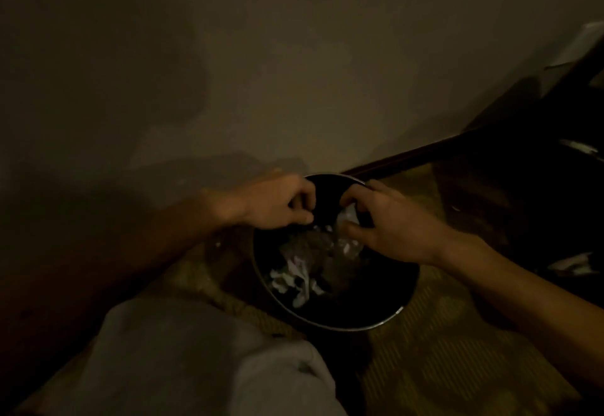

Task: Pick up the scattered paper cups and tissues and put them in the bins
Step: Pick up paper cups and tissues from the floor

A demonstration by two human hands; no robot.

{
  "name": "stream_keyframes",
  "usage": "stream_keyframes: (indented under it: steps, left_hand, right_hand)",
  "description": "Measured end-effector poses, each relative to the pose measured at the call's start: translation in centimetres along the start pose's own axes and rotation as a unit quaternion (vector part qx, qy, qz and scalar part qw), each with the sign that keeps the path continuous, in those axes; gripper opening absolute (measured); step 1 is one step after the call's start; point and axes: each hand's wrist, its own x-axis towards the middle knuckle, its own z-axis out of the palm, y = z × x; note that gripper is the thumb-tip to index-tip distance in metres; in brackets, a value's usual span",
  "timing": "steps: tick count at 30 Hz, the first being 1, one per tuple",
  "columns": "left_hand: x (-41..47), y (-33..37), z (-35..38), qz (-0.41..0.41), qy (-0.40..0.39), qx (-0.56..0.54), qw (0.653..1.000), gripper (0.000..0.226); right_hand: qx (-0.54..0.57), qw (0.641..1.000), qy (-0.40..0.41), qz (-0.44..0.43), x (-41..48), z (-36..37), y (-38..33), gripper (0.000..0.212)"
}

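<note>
Tissues (300, 272), crumpled and pale, lie in a heap inside the bin (343, 325), a dark round one that stands on the floor (441, 334) close to the wall (261, 56). The dim light makes it hard to say whether any paper cups are mixed in with them, since only white folds and greyish shapes show.

Both hands hang over the far half of the bin. The right hand (389, 223) has its fingers (354, 195) and thumb curled round a white wad (349, 214), which is mostly hidden by them. The left hand (277, 201) is at the far left rim with its fingers bent in against the thumb. Whether it pinches anything I cannot tell, as the spot is dark and blurred.

A grey trouser leg (196, 350) fills the near left and is cut off by the lower edge. On the right stands dark furniture (539, 170), where pale scraps (572, 263) can barely be made out.
</note>
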Motion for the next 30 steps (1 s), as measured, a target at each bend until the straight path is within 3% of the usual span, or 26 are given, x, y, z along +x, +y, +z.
stream_keyframes:
  steps: [3,7,10,16,20,26,28,30]
  left_hand:
    - [-3.8,0.5,-4.8,-0.028,0.074,0.076,0.994,0.03]
    - [-11.8,0.8,-9.5,-0.042,0.142,0.158,0.976,0.032]
    - [-19.3,-0.5,-10.2,-0.09,0.149,0.179,0.968,0.03]
    - [-34.6,-9.1,-3.9,-0.271,0.111,0.155,0.943,0.024]
    - [-43.2,-14.8,4.1,-0.405,0.137,0.028,0.903,0.02]
    - [-49.9,-22.9,16.3,-0.485,0.127,-0.157,0.851,0.02]
    - [-51.3,-25.5,20.1,-0.508,0.144,-0.165,0.833,0.021]
    - [-52.3,-27.6,23.8,-0.533,0.164,-0.167,0.813,0.03]
  right_hand:
    - [0.063,0.991,0.063,-0.096,1.0,-0.2,-3.4,0.015]
    - [0.194,0.96,0.065,-0.19,3.5,0.6,-10.8,0.021]
    - [0.263,0.929,0.016,-0.259,5.4,3.2,-16.9,0.022]
    - [0.239,0.895,-0.11,-0.36,8.5,14.1,-28.8,0.02]
    - [0.197,0.874,-0.185,-0.403,9.7,22.0,-35.9,0.022]
    - [0.192,0.851,-0.332,-0.358,10.4,33.1,-40.4,0.012]
    - [0.219,0.838,-0.403,-0.295,11.0,36.2,-42.0,0.008]
    - [0.233,0.83,-0.433,-0.263,11.4,39.3,-43.4,0.021]
